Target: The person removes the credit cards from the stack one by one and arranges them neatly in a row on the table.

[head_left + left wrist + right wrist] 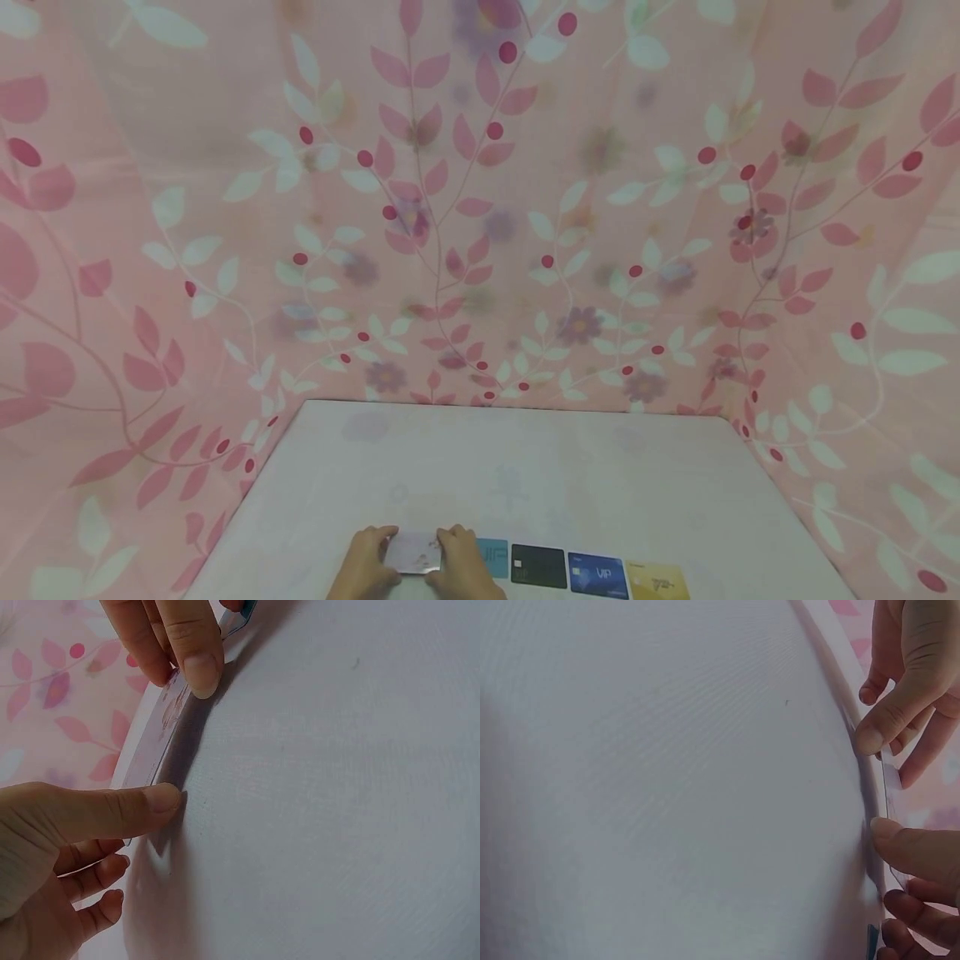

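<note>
A pale pinkish card (415, 553) with small reddish marks is held at its two ends between my hands, close over the white table. My left hand (363, 563) pinches its left end between thumb and fingers. At the other end my right hand (467, 565) grips it the same way. The left wrist view shows the card (154, 746) tilted, its shadow lying along the tabletop below. Beside my right hand lies a teal card (493, 557), partly hidden by that hand.
To the right, a black card (538, 567), a blue VIP card (597, 575) and a gold card (660, 582) continue the row on the white table (525, 467). Pink cloth (480, 292) with leaf and flower prints hangs behind and at both sides.
</note>
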The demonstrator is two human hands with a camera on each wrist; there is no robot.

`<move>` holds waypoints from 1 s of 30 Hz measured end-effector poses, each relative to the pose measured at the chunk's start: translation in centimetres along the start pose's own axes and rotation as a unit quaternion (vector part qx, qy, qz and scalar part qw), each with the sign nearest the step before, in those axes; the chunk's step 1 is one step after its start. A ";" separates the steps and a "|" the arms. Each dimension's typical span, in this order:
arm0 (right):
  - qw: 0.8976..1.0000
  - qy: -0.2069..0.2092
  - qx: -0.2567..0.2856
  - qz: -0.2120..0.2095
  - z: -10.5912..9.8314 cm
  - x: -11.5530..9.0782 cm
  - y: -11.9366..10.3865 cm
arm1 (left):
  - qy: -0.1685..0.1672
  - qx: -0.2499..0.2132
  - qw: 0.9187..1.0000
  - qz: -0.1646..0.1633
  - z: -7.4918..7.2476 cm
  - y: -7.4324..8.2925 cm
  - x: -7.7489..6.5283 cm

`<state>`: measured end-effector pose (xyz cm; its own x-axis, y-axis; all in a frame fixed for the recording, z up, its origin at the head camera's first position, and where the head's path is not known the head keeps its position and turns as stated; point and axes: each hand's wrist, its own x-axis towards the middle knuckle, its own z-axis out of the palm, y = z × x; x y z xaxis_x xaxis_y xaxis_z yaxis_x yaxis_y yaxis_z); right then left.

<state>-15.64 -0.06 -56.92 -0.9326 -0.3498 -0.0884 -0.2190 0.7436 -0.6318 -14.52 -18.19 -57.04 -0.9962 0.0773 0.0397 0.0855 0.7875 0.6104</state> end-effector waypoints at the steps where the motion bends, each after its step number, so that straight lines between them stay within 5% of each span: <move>1: 1.000 -0.001 0.003 0.002 0.0 0.0 0.1 | -0.002 0.002 1.000 -0.003 0.0 0.0 0.0; 16: 0.999 0.026 0.041 -0.015 0.4 0.2 1.4 | -0.005 -0.014 1.000 -0.017 0.4 0.3 0.3; 23: 0.996 0.014 0.087 0.002 -0.1 0.0 1.7 | -0.019 -0.022 0.998 -0.059 0.9 0.7 0.5; 30: 0.994 0.023 0.105 -0.014 -0.2 -0.1 2.4 | -0.018 -0.038 0.998 -0.052 1.1 1.4 0.4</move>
<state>-16.08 1.87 -58.30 -0.9404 -0.3382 -0.0367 -0.1845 0.5978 -0.7801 -14.79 -16.38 -57.02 -0.9984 0.0201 -0.0538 -0.0211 0.7434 0.6685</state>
